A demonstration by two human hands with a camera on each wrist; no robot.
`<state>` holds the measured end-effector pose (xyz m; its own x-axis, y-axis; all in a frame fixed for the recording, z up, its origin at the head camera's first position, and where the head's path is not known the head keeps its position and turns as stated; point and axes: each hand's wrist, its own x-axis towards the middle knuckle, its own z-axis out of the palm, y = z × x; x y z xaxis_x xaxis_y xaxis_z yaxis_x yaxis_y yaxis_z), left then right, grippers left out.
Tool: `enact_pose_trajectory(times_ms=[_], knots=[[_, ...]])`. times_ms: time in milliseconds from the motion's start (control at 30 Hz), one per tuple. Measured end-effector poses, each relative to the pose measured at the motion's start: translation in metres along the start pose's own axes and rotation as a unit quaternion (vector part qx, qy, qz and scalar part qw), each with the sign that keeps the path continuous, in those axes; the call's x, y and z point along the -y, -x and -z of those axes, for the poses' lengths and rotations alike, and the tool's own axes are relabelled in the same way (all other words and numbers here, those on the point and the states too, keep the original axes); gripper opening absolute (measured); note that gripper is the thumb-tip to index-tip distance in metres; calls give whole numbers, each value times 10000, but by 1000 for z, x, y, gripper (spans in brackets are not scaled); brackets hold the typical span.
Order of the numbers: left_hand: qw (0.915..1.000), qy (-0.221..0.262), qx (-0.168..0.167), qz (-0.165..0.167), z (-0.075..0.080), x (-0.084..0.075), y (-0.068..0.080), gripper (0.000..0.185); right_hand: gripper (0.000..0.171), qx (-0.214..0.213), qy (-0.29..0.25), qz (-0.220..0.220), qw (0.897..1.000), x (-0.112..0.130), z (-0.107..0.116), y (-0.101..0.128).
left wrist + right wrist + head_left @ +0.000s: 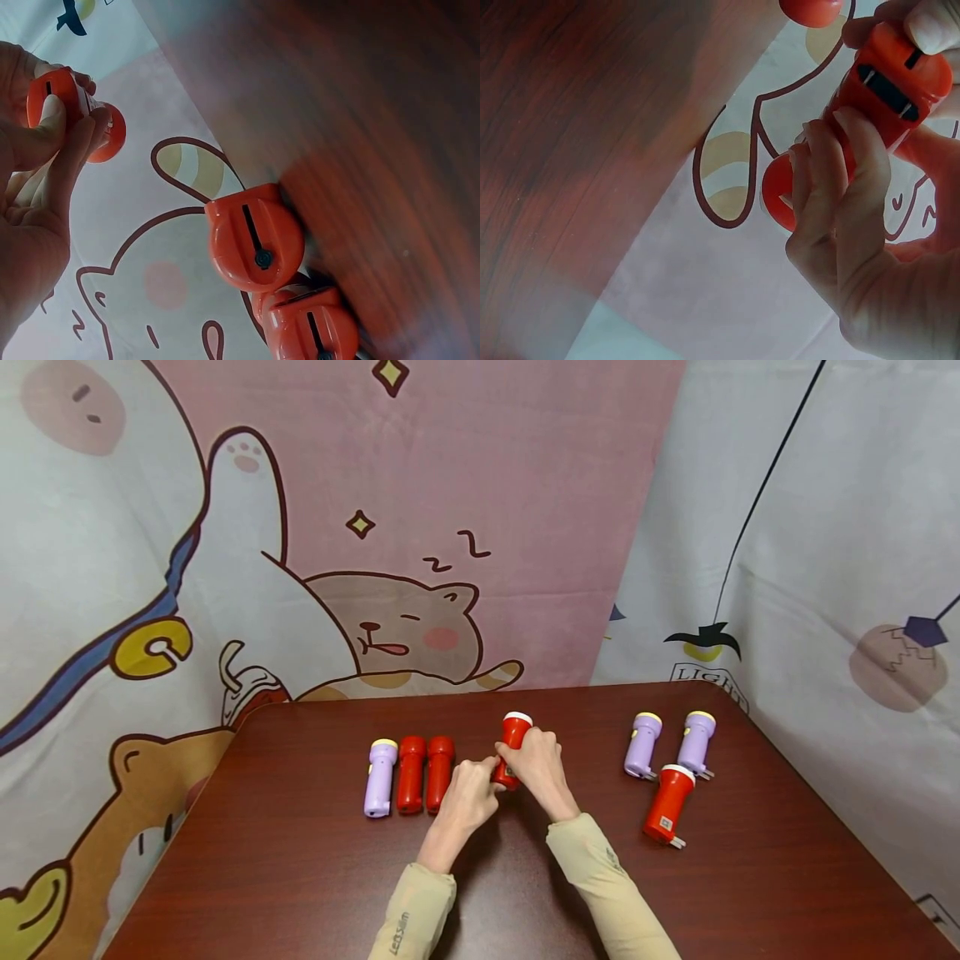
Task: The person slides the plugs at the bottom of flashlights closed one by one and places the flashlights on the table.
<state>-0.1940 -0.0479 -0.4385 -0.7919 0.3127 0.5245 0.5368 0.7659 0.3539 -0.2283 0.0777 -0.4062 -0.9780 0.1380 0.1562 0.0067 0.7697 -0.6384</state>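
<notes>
A red flashlight (515,728) with a white rim is held tilted above the middle of the table. My right hand (542,767) wraps its fingers round the body. At the base end my left hand (470,793) pinches it, with the thumb pressed on the slotted end cap (48,82) in the left wrist view. On its side, the right wrist view shows a black recess (889,91) with metal prongs lying folded in it. Just left of my left hand lie two red flashlights (440,768) (411,774).
A purple flashlight (380,779) lies at the left end of that row on the brown table (285,860). To the right are two purple flashlights (642,745) (697,742) and a red flashlight (670,806), their plug prongs sticking out. A cartoon-printed cloth (525,527) hangs behind.
</notes>
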Motion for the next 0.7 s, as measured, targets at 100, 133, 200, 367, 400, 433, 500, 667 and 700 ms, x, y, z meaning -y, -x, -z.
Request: enact_pose_trajectory(times_ms=[100,133,200,367,400,433,500,667,700], knots=[[10000,64,-3,2,0,0,0,21,35,2,2,0,10000,0,0,0],[10000,86,-4,-4,0,1,0,21,35,7,2,-4,10000,0,0,0],[9999,129,3,-19,1,1,0,21,35,19,-13,-8,10000,0,0,0],[9998,171,37,-74,1,2,1,21,35,37,-4,-1,10000,0,0,0],[9998,169,45,-81,1,2,1,20,35,38,8,3,10000,0,-1,0],[9998,172,52,-89,1,3,1,20,35,41,14,6,10000,0,-1,0],[9998,177,82,-91,2,3,1,18,35,52,16,9,10000,0,-2,-1],[9994,277,171,-100,2,5,0,17,36,83,28,27,10000,-3,-3,-2],[9992,335,196,-105,3,6,0,16,37,93,42,39,9999,-4,-4,-2]])
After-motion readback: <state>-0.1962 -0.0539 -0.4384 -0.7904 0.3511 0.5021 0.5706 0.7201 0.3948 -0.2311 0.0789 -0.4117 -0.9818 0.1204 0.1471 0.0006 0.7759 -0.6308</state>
